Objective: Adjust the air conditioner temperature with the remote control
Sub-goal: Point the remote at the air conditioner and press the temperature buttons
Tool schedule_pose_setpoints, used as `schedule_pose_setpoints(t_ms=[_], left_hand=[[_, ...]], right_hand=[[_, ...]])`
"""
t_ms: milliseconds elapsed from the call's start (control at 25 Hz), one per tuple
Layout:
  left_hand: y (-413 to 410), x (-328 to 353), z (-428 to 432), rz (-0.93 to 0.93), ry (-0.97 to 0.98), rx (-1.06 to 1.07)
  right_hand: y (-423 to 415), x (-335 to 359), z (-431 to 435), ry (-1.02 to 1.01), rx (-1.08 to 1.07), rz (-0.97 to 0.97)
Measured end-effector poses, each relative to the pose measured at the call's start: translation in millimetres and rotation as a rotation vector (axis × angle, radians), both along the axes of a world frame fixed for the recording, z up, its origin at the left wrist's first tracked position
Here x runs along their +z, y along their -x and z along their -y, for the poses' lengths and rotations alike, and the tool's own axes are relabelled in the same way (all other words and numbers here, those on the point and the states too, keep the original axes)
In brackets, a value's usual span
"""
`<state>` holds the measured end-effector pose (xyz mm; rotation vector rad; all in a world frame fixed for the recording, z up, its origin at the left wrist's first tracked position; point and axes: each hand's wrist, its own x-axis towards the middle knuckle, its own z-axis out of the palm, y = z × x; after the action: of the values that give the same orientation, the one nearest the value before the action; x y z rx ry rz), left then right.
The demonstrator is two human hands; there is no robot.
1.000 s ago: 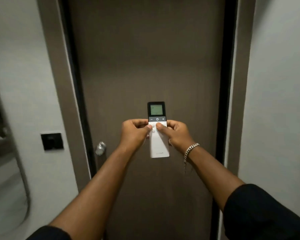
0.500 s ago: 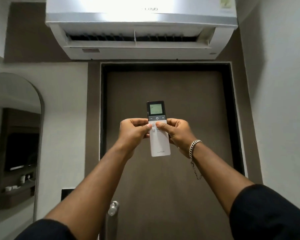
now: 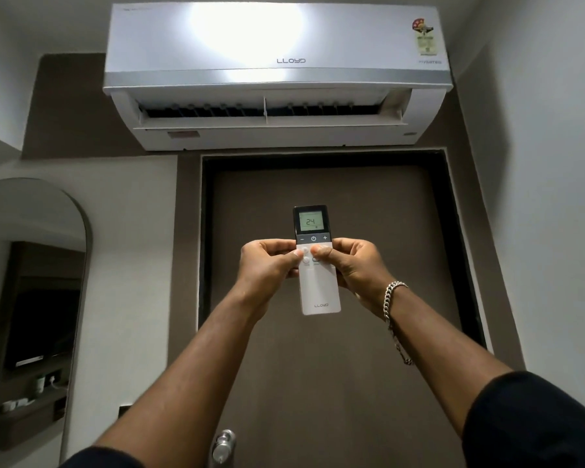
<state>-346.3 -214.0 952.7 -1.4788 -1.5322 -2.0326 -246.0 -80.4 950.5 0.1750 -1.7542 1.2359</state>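
A white remote control (image 3: 320, 292) with a dark top is held upright in front of me, at arm's length. Its lit screen reads 24. My left hand (image 3: 267, 265) grips its left side and my right hand (image 3: 352, 268) grips its right side. Both thumbs rest on the round buttons below the minus, power and plus row. High on the wall above the door hangs the white air conditioner (image 3: 277, 76), its front flap open and its vents showing.
A closed brown door (image 3: 335, 383) fills the wall ahead, its metal handle (image 3: 223, 445) low at the left. An arched mirror (image 3: 31, 298) is on the left wall. A plain white wall (image 3: 547, 231) runs along the right.
The view has tilted upward, from the door alone to the whole air conditioner above it. The remote stays in both hands, and its screen now reads clearly.
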Motion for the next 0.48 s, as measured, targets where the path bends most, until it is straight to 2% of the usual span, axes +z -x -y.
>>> schedule_pose_setpoints(t_ms=[480], left_hand=[[0.0, 6.0, -5.5, 0.009, -0.028, -0.063]], right_hand=[[-4.0, 8.3, -5.1, -0.017, 0.062, -0.038]])
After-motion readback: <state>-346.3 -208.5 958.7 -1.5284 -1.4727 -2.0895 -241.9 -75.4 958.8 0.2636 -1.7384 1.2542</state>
